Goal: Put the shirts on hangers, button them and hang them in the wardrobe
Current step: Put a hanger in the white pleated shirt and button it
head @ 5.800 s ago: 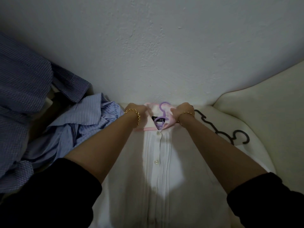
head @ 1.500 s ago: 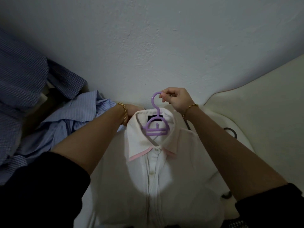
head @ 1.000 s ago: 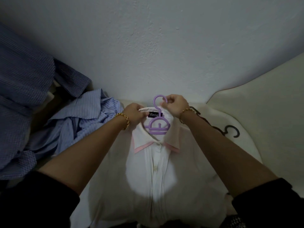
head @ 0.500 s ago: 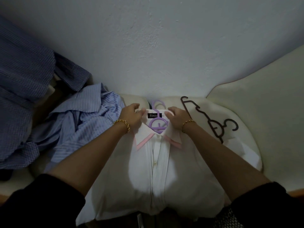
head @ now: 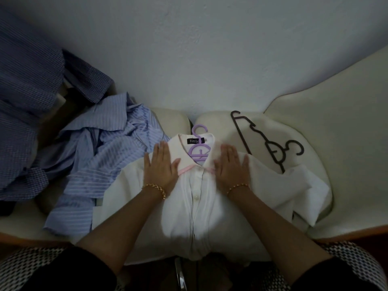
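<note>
Between the left hand and right hand, both pressing open and flat, the white shirt is lying lengthwise, purple hanger pointing away.

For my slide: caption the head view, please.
Left hand and right hand press flat on white shirt over purple hanger.

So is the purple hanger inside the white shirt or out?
Inside: the purple hanger sits in the neck of the white shirt, with its hook poking out above the collar.
</note>
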